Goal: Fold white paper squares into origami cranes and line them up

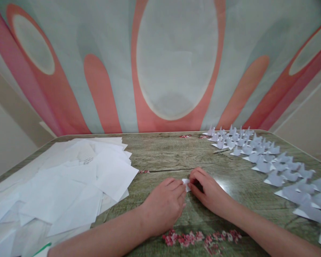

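Note:
A small piece of folded white paper (186, 184) sits between my two hands, low over the wooden-patterned table (160, 153). My left hand (166, 203) grips its left side, with the fingers curled over and hiding most of that part. On the paper's right edge, the thumb and fingers of my right hand (204, 187) are pinched. Only a little of the paper shows, so the shape of its folds is hard to make out.
Loose white paper sheets (69, 185) lie heaped across the table's left side. Along the right side stand rows of small folded paper birds (263, 166). Pink printed blossoms (187, 238) mark the tabletop near me. A patterned cloth backdrop (176, 64) rises behind the far edge.

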Demonstrator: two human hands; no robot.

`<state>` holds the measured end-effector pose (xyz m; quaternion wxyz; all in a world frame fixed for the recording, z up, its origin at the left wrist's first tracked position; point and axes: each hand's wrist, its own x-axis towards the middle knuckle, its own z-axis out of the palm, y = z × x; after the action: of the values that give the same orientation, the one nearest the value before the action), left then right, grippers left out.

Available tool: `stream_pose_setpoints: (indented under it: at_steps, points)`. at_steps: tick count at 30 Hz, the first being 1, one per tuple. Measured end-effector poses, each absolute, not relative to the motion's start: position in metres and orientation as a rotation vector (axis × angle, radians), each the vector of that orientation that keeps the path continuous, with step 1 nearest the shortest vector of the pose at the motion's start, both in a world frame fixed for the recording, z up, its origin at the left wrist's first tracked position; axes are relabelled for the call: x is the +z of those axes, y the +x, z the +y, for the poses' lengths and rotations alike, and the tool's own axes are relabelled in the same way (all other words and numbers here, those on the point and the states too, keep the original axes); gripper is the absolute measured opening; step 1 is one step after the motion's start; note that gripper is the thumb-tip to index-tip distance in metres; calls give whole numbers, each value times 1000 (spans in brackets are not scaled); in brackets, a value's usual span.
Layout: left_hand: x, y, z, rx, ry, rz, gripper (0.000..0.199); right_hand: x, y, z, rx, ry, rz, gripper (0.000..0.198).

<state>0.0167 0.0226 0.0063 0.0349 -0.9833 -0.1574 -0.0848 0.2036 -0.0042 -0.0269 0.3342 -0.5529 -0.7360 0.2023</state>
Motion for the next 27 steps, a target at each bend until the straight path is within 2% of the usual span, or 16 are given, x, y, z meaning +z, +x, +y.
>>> stream_pose_setpoints:
  at_steps: [5,9,12,18,27]
  points:
    - [2,18,19,-262,-2978,-505,30,-23,216,-7,531,-1385,-1887,9]
    - [1,18,18,-252,-2966,-524,33,-16,222,-18,453,-1359,-2113,31]
    - [-1,18,18,-251,-2958,-528,35,-17,220,-29,228,-1420,-2298,46]
    - [1,17,20,-249,-3001,-514,39,-24,206,-40,-74,-1494,-2547,49]
    - [4,17,24,-273,-3053,-488,36,-13,197,-36,-109,-1612,-2644,30]
